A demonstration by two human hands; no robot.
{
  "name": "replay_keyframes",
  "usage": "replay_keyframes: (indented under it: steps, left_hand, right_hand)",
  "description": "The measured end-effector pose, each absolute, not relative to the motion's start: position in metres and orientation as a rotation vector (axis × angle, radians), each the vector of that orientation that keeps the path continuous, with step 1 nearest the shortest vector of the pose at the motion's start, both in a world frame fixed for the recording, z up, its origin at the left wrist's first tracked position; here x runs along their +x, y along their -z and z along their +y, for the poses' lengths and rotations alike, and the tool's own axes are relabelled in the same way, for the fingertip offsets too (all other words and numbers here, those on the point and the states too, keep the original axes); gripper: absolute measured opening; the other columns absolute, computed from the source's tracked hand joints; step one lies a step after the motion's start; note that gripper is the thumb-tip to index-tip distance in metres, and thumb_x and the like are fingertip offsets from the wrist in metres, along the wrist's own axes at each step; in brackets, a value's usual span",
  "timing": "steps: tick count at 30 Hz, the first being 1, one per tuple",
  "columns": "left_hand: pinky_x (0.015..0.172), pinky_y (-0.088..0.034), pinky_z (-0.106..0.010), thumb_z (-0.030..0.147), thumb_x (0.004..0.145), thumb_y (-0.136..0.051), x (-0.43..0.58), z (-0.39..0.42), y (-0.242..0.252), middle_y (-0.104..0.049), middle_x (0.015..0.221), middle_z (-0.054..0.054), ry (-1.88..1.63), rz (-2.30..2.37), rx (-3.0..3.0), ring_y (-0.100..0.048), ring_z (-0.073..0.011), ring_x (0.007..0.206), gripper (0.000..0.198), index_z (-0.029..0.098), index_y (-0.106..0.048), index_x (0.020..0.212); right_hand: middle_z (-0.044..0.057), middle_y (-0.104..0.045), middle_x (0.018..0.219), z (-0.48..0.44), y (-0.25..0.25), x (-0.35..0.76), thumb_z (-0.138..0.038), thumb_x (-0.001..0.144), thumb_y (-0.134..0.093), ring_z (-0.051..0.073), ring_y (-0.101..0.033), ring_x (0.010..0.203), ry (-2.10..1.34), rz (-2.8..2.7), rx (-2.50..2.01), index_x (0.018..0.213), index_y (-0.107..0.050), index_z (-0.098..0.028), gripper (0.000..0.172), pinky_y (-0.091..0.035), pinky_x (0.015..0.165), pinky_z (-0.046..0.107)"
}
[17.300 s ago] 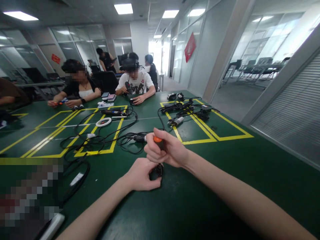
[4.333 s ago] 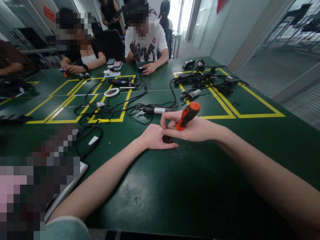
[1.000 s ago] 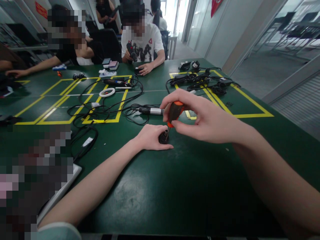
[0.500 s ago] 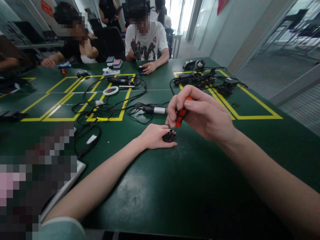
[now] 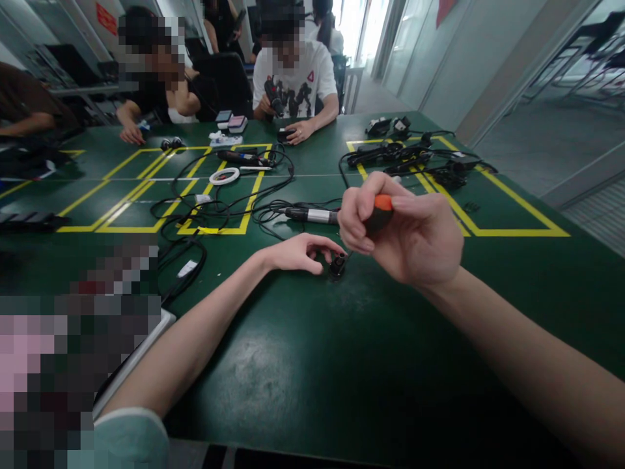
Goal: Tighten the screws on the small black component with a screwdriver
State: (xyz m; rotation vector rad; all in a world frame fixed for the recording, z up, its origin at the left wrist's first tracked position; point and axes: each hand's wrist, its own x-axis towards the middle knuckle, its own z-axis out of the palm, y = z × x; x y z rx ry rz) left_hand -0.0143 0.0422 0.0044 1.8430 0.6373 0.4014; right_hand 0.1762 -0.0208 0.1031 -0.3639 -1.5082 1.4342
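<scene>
My right hand [image 5: 405, 228] is closed around a screwdriver [image 5: 381, 212] with an orange and black handle. Its thin shaft slants down to the left, behind a small black round part [image 5: 336, 266] with a raised stem. The part stands on the green table [image 5: 312, 365]. To its left is my left hand [image 5: 295, 253], thumb and fingers apart and loosely curved. Its fingertips reach behind the stem; I cannot tell whether they touch it.
An electric screwdriver [image 5: 312, 215] with a looping black cable lies just beyond my hands. A white ring [image 5: 224, 176] rests farther left. Bundled black cables [image 5: 390, 154] are at the back right. Across the table, a person [image 5: 295, 78] holds a dark power tool [image 5: 274, 98].
My left thumb and fingers have opened from around the black part and drawn back left. The screwdriver in my right hand has shifted right and tilted away from upright.
</scene>
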Motion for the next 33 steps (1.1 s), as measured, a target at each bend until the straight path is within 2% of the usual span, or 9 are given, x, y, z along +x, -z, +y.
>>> replay_keyframes:
  steps: [4, 7, 11, 14, 19, 25, 33]
  left_hand:
    - [0.106, -0.052, -0.037, 0.012, 0.074, -0.061, -0.016, 0.048, -0.001, -0.081, 0.119, -0.008, -0.423, 0.637, 1.687, -0.073, -0.0211, 0.112, 0.044, 0.016, -0.079, 0.114]
    - [0.111, -0.051, -0.038, 0.015, 0.08, -0.062, -0.014, 0.047, 0.0, -0.081, 0.121, -0.009, -0.417, 0.663, 1.656, -0.074, -0.0213, 0.114, 0.039, 0.016, -0.079, 0.115]
    - [0.111, -0.052, -0.037, 0.016, 0.082, -0.061, -0.013, 0.044, -0.002, -0.081, 0.12, -0.008, -0.39, 0.659, 1.708, -0.074, -0.0211, 0.115, 0.041, 0.016, -0.078, 0.118]
    - [0.111, -0.052, -0.036, 0.013, 0.081, -0.059, -0.009, 0.04, -0.001, -0.082, 0.116, -0.007, -0.406, 0.67, 1.766, -0.074, -0.0201, 0.111, 0.037, 0.015, -0.079, 0.111]
    - [0.104, -0.056, -0.033, 0.011, 0.08, -0.058, -0.001, 0.035, 0.007, -0.083, 0.108, -0.007, -0.514, 0.717, 1.777, -0.075, -0.0189, 0.102, 0.033, 0.013, -0.08, 0.104]
    - [0.103, -0.057, -0.032, 0.011, 0.079, -0.058, 0.001, 0.035, 0.014, -0.083, 0.103, -0.005, -0.593, 0.757, 1.767, -0.076, -0.0194, 0.102, 0.033, 0.015, -0.082, 0.101]
    - [0.102, -0.059, -0.033, 0.013, 0.08, -0.058, 0.001, 0.034, 0.011, -0.084, 0.104, -0.007, -0.606, 0.761, 1.771, -0.077, -0.0194, 0.1, 0.032, 0.013, -0.082, 0.101]
  right_hand:
    - [-0.003, -0.041, 0.065, -0.02, -0.102, 0.174, -0.051, 0.09, -0.054, 0.014, -0.035, 0.05, -1.417, -1.529, -0.386, 0.072, -0.049, -0.026, 0.032, -0.033, 0.049, 0.032]
    - [-0.006, -0.033, 0.058, -0.02, -0.101, 0.173, -0.06, 0.09, -0.054, 0.014, -0.03, 0.048, -1.415, -1.524, -0.433, 0.075, -0.045, -0.027, 0.037, -0.031, 0.048, 0.031]
    - [-0.008, -0.03, 0.054, -0.019, -0.1, 0.174, -0.057, 0.09, -0.052, 0.013, -0.025, 0.046, -1.456, -1.479, -0.419, 0.08, -0.046, -0.027, 0.032, -0.025, 0.045, 0.028]
    - [-0.007, -0.032, 0.053, -0.018, -0.099, 0.174, -0.054, 0.088, -0.054, 0.013, -0.024, 0.046, -1.498, -1.461, -0.376, 0.079, -0.046, -0.027, 0.029, -0.023, 0.045, 0.027]
    - [-0.008, -0.033, 0.053, -0.018, -0.099, 0.173, -0.061, 0.085, -0.056, 0.012, -0.024, 0.045, -1.507, -1.475, -0.426, 0.078, -0.043, -0.028, 0.036, -0.023, 0.045, 0.027]
    - [-0.009, -0.033, 0.053, -0.019, -0.098, 0.173, -0.064, 0.089, -0.055, 0.012, -0.025, 0.045, -1.487, -1.522, -0.396, 0.079, -0.041, -0.028, 0.04, -0.026, 0.046, 0.028]
    - [-0.007, -0.036, 0.056, -0.016, -0.095, 0.175, -0.051, 0.097, -0.051, 0.011, -0.025, 0.046, -1.538, -1.509, -0.239, 0.081, -0.05, -0.024, 0.031, -0.026, 0.046, 0.026]
